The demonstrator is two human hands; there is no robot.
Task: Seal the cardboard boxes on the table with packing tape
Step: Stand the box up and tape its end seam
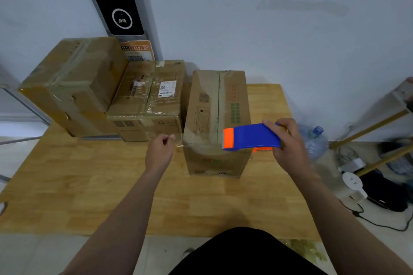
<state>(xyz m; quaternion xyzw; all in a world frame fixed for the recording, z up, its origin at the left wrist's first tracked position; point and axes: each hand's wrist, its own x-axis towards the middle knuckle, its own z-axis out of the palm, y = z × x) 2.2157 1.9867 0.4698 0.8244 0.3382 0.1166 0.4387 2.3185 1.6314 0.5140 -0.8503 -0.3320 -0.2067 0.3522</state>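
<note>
Right hand (pixel 287 140) grips tape dispenser (pixel 252 137); left hand (pixel 159 152) pinches tape (pixel 196 144)

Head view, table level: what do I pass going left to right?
Large taped box → labelled box → upright box → tape dispenser → right hand → water bottle. The left hand, pinching the tape end, overlaps the labelled box, so it is unplaced.

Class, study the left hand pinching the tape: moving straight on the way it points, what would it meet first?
Probably the near left corner of the closest box, just beyond the left hand. Depth is unclear; it might reach the middle box instead.
</note>
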